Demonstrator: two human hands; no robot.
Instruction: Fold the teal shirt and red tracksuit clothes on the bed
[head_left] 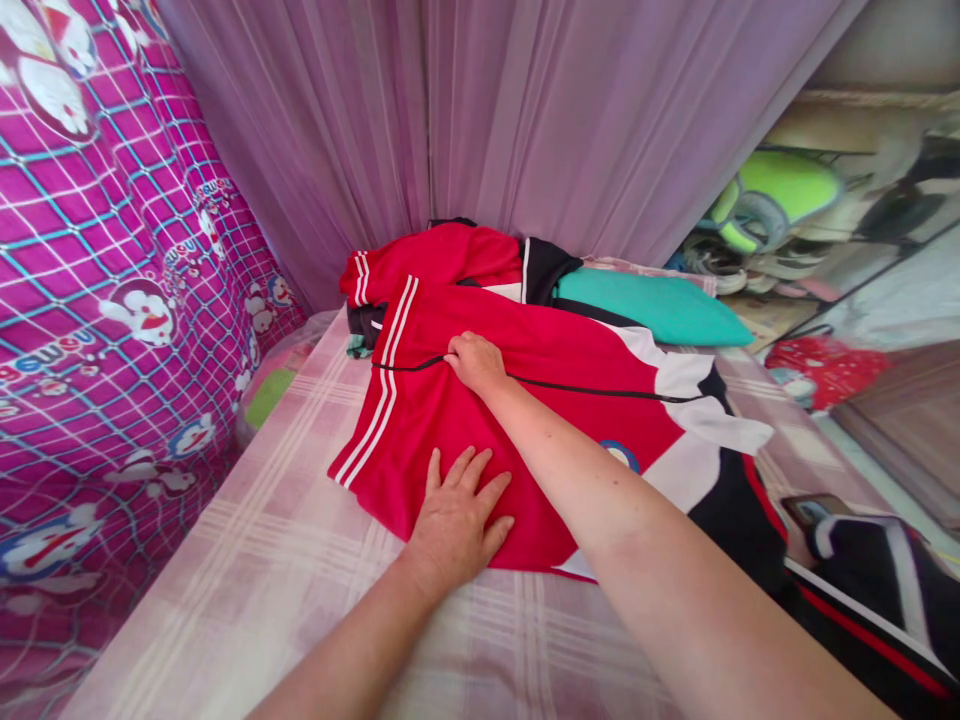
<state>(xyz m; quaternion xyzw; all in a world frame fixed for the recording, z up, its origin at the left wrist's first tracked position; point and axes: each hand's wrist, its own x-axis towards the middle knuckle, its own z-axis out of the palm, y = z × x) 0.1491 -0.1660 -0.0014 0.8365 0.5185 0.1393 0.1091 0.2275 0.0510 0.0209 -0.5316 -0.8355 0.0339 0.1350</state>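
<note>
A red track jacket [525,400] with white stripes and black-and-white panels lies spread on a pink checked bed sheet [247,570]. My left hand [457,520] lies flat on its near red hem, fingers stretched out and apart. My right hand [474,362] reaches across the jacket and pinches it at the black zipper line [585,388], fingers curled shut on the cloth. One red sleeve [420,262] with white stripes lies bunched at the far end of the bed.
A teal pillow [660,308] lies behind the jacket. A mauve curtain [480,110] hangs at the back, and a magenta cartoon-print cloth [97,300] at the left. Black clothing with red and white stripes [862,600] sits at the right. Shelves with shoes stand beyond.
</note>
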